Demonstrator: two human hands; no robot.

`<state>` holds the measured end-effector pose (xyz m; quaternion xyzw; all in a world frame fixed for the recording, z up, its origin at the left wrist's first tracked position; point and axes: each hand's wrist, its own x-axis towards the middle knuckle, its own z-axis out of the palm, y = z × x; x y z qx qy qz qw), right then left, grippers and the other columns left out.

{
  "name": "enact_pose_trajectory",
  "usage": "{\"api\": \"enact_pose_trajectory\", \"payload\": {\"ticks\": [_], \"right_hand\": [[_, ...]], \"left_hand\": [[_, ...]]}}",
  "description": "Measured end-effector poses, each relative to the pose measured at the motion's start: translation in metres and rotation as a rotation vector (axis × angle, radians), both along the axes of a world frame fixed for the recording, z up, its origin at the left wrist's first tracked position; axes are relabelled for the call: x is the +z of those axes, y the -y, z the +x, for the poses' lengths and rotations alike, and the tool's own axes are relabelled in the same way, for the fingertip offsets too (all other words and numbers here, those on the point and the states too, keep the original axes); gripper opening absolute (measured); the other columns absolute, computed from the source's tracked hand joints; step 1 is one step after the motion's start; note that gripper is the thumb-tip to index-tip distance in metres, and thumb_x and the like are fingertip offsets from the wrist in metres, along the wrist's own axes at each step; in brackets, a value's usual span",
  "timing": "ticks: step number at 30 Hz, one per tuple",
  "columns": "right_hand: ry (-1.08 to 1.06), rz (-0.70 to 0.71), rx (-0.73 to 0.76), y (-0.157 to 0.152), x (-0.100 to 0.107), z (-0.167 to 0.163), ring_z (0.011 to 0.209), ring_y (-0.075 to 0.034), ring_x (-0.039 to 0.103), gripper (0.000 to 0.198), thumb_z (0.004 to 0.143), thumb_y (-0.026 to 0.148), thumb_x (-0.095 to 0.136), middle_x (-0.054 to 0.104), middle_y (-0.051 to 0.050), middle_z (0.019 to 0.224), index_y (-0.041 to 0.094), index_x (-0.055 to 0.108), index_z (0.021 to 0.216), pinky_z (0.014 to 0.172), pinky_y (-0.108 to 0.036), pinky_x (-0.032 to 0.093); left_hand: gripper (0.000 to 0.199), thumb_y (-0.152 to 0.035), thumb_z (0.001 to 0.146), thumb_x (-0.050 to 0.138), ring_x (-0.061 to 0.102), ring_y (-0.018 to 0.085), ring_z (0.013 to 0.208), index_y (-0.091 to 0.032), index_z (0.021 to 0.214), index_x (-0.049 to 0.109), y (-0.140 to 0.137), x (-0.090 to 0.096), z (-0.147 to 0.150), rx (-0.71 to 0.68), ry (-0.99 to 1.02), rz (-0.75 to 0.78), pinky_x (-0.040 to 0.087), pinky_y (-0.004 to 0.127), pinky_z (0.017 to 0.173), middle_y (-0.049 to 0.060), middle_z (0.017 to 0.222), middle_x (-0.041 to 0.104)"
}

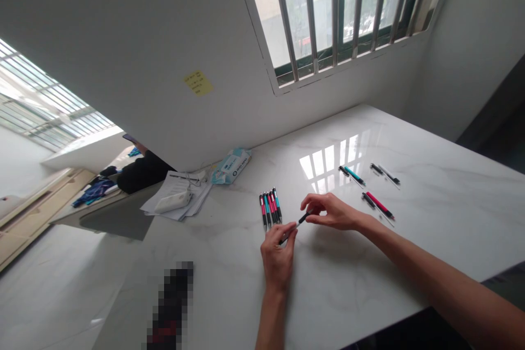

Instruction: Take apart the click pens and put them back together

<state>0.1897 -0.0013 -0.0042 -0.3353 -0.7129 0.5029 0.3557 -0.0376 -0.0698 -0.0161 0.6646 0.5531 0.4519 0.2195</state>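
Observation:
Between the fingertips of my left hand (278,251) is a dark pen barrel, mostly hidden, with a thin pale refill (298,224) sticking out toward the right. My right hand (333,212) pinches a black pen grip (304,217) at the refill's other end; I cannot tell how far it sits over the refill. Just beyond my left hand lies a row of several pens (268,206), red and teal with black grips. To the right of my right hand lie pens in pieces: a teal set (353,175), a red set (379,205) and a dark set (389,175).
Toward the back left of the white marbled table (229,262) are a wet-wipes pack (232,166) and papers (196,205) with a white device (174,202) on them. A yellow note (198,82) is on the wall, left of a barred window. A person's dark sleeve (143,173) shows at left.

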Motion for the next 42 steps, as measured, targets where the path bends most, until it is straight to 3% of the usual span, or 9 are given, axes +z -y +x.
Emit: {"api": "enact_pose_trajectory", "payload": {"ticks": [19, 21, 24, 28, 32, 35, 38, 42], "right_hand": [[0.055, 0.026, -0.006, 0.0027, 0.0019, -0.0014, 0.071, -0.014, 0.062, 0.013, 0.090, 0.027, 0.071, 0.072, 0.000, 0.079, 0.020, 0.072, 0.101, 0.067, -0.026, 0.049], [0.088, 0.020, -0.024, 0.0031, 0.0030, -0.0018, 0.068, -0.013, 0.061, 0.009, 0.091, 0.028, 0.069, 0.072, -0.001, 0.076, 0.019, 0.071, 0.091, 0.064, -0.026, 0.047], [0.165, 0.021, -0.047, 0.0034, 0.0051, -0.0015, 0.061, -0.012, 0.056, 0.021, 0.095, 0.032, 0.066, 0.069, 0.000, 0.068, 0.018, 0.070, 0.080, 0.059, -0.026, 0.043], [0.117, 0.098, -0.021, 0.0023, 0.0053, 0.0002, 0.073, -0.014, 0.063, 0.011, 0.089, 0.025, 0.072, 0.074, -0.001, 0.082, 0.020, 0.075, 0.098, 0.069, -0.026, 0.050], [0.137, 0.102, -0.032, -0.0001, 0.0022, 0.0017, 0.073, -0.015, 0.064, 0.007, 0.090, 0.023, 0.072, 0.075, -0.002, 0.082, 0.020, 0.077, 0.094, 0.069, -0.027, 0.051], [0.208, 0.196, -0.033, -0.0008, 0.0012, 0.0037, 0.079, -0.016, 0.064, 0.007, 0.089, 0.024, 0.074, 0.075, -0.004, 0.091, 0.021, 0.078, 0.094, 0.072, -0.027, 0.051], [0.263, 0.272, -0.013, -0.0003, 0.0009, 0.0058, 0.081, -0.017, 0.064, 0.006, 0.089, 0.023, 0.074, 0.073, -0.005, 0.094, 0.022, 0.079, 0.092, 0.074, -0.028, 0.050], [0.269, 0.231, -0.080, -0.0018, -0.0034, 0.0037, 0.076, -0.017, 0.064, 0.010, 0.092, 0.023, 0.070, 0.073, -0.003, 0.085, 0.021, 0.079, 0.094, 0.071, -0.028, 0.049]], "left_hand": [[0.013, -0.030, 0.094, 0.074, 0.073, 0.019, 0.094, -0.029, 0.103, 0.084, 0.0007, -0.0009, 0.0002, 0.000, 0.039, -0.006, 0.059, 0.031, 0.086, 0.003, 0.099, 0.077], [0.013, -0.030, 0.094, 0.074, 0.073, 0.019, 0.094, -0.029, 0.103, 0.084, 0.0004, -0.0012, 0.0000, -0.002, 0.034, -0.002, 0.059, 0.031, 0.087, 0.003, 0.099, 0.077], [0.014, -0.031, 0.095, 0.073, 0.073, 0.019, 0.094, -0.029, 0.103, 0.084, -0.0002, -0.0016, -0.0003, -0.007, 0.016, -0.006, 0.060, 0.032, 0.088, 0.003, 0.099, 0.077], [0.014, -0.032, 0.094, 0.073, 0.073, 0.020, 0.095, -0.028, 0.103, 0.084, -0.0015, -0.0022, -0.0008, -0.001, 0.020, -0.020, 0.060, 0.033, 0.088, 0.004, 0.100, 0.077], [0.014, -0.031, 0.094, 0.073, 0.074, 0.021, 0.095, -0.028, 0.101, 0.084, -0.0022, -0.0027, -0.0015, -0.003, 0.013, -0.021, 0.060, 0.034, 0.089, 0.004, 0.099, 0.078], [0.012, -0.030, 0.092, 0.074, 0.074, 0.020, 0.092, -0.027, 0.099, 0.083, -0.0018, -0.0030, -0.0024, -0.013, 0.023, -0.030, 0.061, 0.034, 0.088, 0.004, 0.098, 0.078], [0.022, -0.030, 0.088, 0.079, 0.073, 0.019, 0.087, -0.025, 0.109, 0.080, -0.0016, -0.0035, -0.0043, -0.001, 0.045, -0.009, 0.062, 0.033, 0.084, 0.005, 0.108, 0.076], [0.041, -0.037, 0.090, 0.078, 0.073, 0.020, 0.097, -0.026, 0.129, 0.071, -0.0029, -0.0048, -0.0081, 0.101, 0.108, 0.098, 0.062, 0.036, 0.089, 0.010, 0.129, 0.069]]}}
